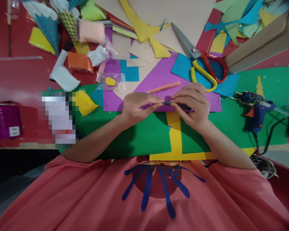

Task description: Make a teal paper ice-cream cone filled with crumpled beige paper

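Observation:
Both hands meet over the lower edge of a purple sheet [156, 75]. A thin dark item [168, 103] spans the small gap between their fingertips; it looks like a slim pen or strip, too small to name surely. My left hand [137, 107] pinches its left end with thumb and forefinger. The fingers of my right hand [194, 104] are closed round its other part, which shows dark under the palm. Just above the hands a pink stick [165, 87] lies slanted on the purple sheet.
Open scissors [195, 53] lie beyond my right hand. A blue glue gun [255, 117] rests on green sheet [276, 83] at the right. Packets of clay, such as an orange one [80, 62], paper cones [47, 27] and a blurred-out object [60, 118] are at the left.

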A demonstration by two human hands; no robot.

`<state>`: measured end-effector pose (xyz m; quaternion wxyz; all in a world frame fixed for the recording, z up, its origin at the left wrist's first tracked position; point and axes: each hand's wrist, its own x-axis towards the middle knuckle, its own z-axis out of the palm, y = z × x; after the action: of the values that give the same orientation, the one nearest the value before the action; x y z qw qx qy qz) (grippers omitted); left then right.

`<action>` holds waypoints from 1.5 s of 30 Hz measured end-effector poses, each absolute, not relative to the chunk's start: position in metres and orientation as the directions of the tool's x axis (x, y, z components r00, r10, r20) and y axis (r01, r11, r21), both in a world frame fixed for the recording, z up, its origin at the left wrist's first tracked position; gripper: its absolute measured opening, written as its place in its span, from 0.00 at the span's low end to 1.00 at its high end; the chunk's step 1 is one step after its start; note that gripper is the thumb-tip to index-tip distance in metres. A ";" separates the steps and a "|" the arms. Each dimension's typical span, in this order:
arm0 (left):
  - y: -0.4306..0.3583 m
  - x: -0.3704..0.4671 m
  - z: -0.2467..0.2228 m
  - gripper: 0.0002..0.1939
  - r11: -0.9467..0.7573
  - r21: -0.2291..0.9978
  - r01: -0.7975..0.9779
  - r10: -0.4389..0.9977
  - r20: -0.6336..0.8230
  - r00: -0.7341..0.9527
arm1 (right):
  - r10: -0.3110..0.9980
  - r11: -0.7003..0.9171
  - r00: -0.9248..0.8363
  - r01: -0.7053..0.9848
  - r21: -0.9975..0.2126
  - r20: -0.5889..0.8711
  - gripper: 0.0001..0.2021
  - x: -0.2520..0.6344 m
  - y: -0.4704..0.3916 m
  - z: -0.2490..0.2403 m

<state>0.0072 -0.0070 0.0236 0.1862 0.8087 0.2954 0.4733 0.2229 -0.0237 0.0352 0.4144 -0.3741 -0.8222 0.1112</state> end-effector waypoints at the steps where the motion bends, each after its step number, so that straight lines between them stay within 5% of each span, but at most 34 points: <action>1: -0.006 0.007 0.023 0.02 -0.755 0.586 0.294 0.655 0.653 0.380 | 0.687 0.713 -0.360 0.502 -0.489 0.631 0.02 0.223 -0.023 0.034; 12: -0.004 0.005 0.023 0.03 -0.759 0.584 0.288 0.651 0.691 0.313 | 0.789 0.603 -0.274 0.520 -0.605 0.551 0.06 0.228 -0.019 0.031; 15: -0.004 0.004 0.023 0.04 -0.751 0.587 0.302 0.658 0.701 0.273 | 0.788 0.558 -0.091 0.522 -0.645 0.609 0.13 0.228 -0.017 0.029; 19: -0.007 0.003 0.022 0.06 -0.688 0.642 0.337 0.721 0.657 0.220 | 0.870 0.415 0.082 0.411 -0.812 0.487 0.15 0.228 -0.012 0.025; 23: -0.008 0.003 0.022 0.08 -0.686 0.555 0.471 0.704 0.669 0.239 | 0.916 0.378 0.001 0.337 -0.862 0.401 0.18 0.227 -0.010 0.017; 27: -0.006 0.006 0.023 0.03 -0.773 0.478 0.417 0.613 0.733 0.295 | 0.946 0.313 -0.017 0.306 -0.899 0.323 0.26 0.227 -0.011 0.008; 37: -0.012 0.004 0.018 0.17 -0.551 0.730 0.404 0.829 0.424 0.366 | 0.942 0.330 -0.186 0.380 -0.864 0.278 0.27 0.222 -0.022 0.014; 45: -0.012 0.004 0.016 0.19 -0.463 0.752 0.469 0.877 0.314 0.363 | 0.936 0.347 -0.210 0.432 -0.832 0.281 0.24 0.223 -0.022 0.011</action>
<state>0.0043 -0.0119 0.0161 0.2829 0.7755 0.4340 0.3608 0.2232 -0.0224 0.0114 0.4059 -0.4798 -0.7132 0.3104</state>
